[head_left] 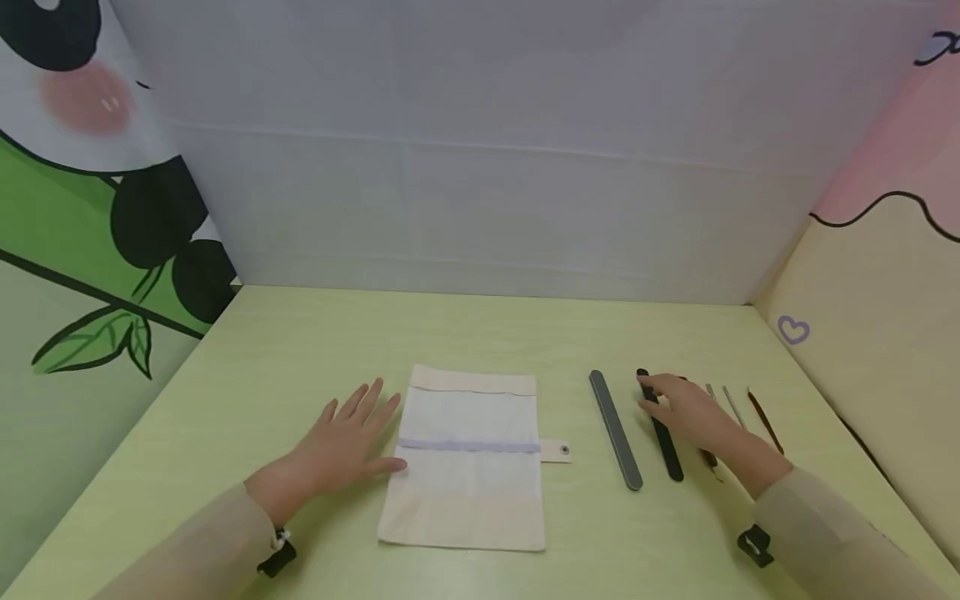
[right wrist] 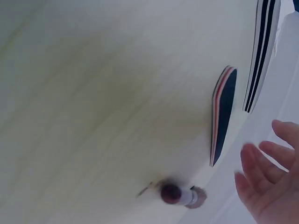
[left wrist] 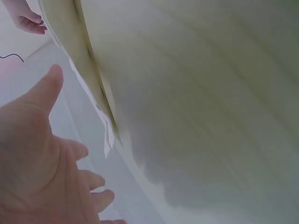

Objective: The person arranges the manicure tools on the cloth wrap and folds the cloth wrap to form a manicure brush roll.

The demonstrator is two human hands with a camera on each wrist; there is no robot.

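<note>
My left hand [head_left: 337, 446] spreads its fingers beside a white and cream cloth pouch [head_left: 465, 500], the thumb at its left edge; whether it touches cannot be told. A tab with a snap [head_left: 555, 451] sticks out on the pouch's right. With loosely bent fingers, my right hand [head_left: 693, 410] hovers over a black nail file [head_left: 667, 450]. The right wrist view shows those fingers apart from the black file [right wrist: 225, 107]. A grey nail file [head_left: 617, 429] lies between pouch and black file. Partly hidden beneath the right hand is a dark round-ended tool [right wrist: 171, 193].
Right of the hand lie thin metal-looking tools [head_left: 733, 407] and a slim brown stick [head_left: 765, 422]. A pale cloth wall [head_left: 480, 217] closes off the table's back, with printed panels at left and right. The table [head_left: 300, 333] is light wood-grained.
</note>
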